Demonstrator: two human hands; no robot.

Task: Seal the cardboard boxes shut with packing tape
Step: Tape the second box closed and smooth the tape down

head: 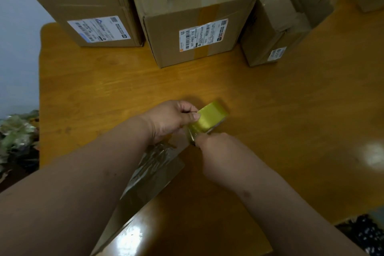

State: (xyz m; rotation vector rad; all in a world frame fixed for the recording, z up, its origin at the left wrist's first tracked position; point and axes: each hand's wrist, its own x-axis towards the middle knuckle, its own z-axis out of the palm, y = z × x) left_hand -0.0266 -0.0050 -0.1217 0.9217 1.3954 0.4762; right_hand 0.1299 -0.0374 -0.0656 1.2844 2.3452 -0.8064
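1. A person's left hand [173, 117] grips a roll of yellowish packing tape [209, 118] above a wooden table [291, 110], thumb pressed on the roll's outer face and fingers curled round its far side.
2. The right hand [209, 144], just nearer the camera than the roll, appears to pinch the tape's loose end; its fingertips are hidden behind the roll and its own knuckles, so the exact hold cannot be told.
3. Directly below the roll lies a flat cardboard box [187, 214], its near-left strip already glossy with clear tape [149, 170]. By the look of it the person is drawing out or tearing off a length over this box; whether its seam is fully closed cannot be judged.
4. Beyond the roll stand three more boxes: an open box [87, 6] to the far left with flaps up, a torn box [193, 27] straight behind with a band of brown tape down its front, and a smaller box [278, 27] to the far right, flaps loose. These appear to remain to be sealed.
5. The roll stands on edge, its axle running roughly left to right, tape feeding down toward the camera. The taped strip's long axis runs from the roll toward the lower left.
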